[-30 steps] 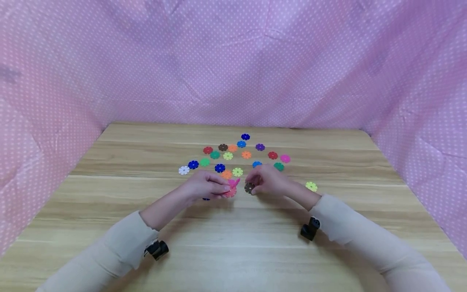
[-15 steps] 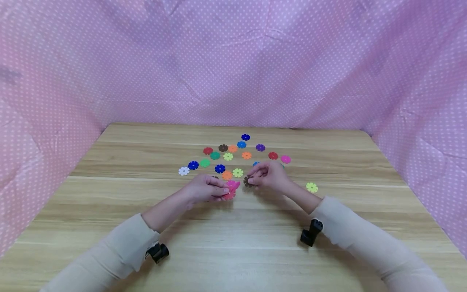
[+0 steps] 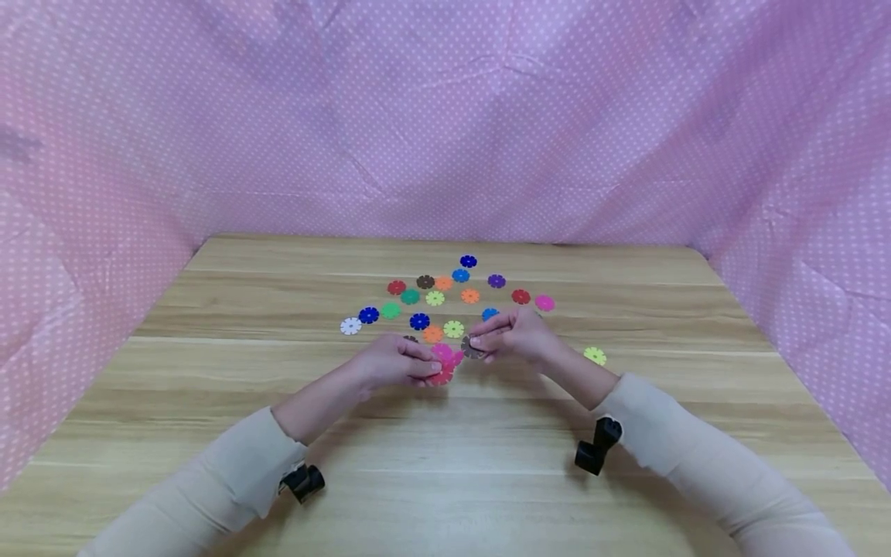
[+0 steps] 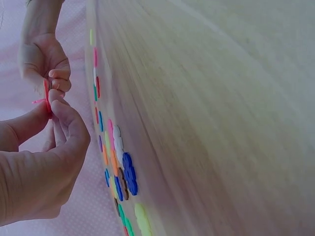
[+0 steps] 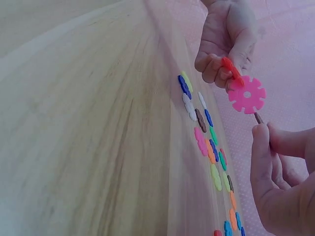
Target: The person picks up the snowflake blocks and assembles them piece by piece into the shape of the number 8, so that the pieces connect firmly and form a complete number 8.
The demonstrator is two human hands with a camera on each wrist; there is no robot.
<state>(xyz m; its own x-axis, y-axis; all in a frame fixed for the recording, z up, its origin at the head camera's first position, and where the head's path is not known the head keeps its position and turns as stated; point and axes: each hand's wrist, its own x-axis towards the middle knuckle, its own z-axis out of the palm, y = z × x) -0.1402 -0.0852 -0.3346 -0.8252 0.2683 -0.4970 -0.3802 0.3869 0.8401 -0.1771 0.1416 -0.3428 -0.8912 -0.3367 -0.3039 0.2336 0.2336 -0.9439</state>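
Observation:
Above the wooden table (image 3: 445,464), my left hand (image 3: 400,362) pinches a small assembly: a pink snowflake disc (image 3: 445,356) slotted onto a red disc (image 3: 440,377). The right wrist view shows the pink disc (image 5: 246,94) face-on and the red disc (image 5: 230,69) edge-on between the left hand's fingers (image 5: 216,64). My right hand (image 3: 511,336) pinches a brown disc (image 3: 473,348) at the pink disc's right edge. Whether the brown disc (image 5: 259,118) touches the pink one, I cannot tell. In the left wrist view both hands meet around the red piece (image 4: 47,98).
Several coloured snowflake discs (image 3: 435,298) lie scattered behind the hands. A white one (image 3: 351,326) lies at the left end and a yellow-green one (image 3: 595,356) lies apart at the right. Pink dotted cloth (image 3: 445,116) walls the table on three sides.
My right hand has lifted the brown disc off the table and carried it left, up to the pink disc. The left hand has turned the pink and red assembly slightly.

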